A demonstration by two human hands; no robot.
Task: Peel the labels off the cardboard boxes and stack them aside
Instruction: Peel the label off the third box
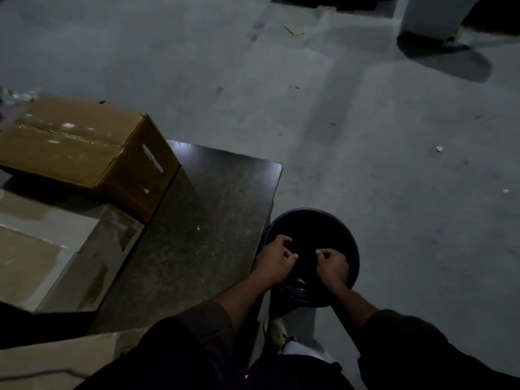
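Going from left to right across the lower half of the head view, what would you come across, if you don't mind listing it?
Flattened cardboard → dark tabletop → left hand → right hand, both hands over the dark round bin → bare concrete floor.

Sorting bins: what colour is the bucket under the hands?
Dark, bluish rim; bucket, head view.

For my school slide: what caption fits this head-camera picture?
Both hands over a dark bin, boxes waiting on the table.
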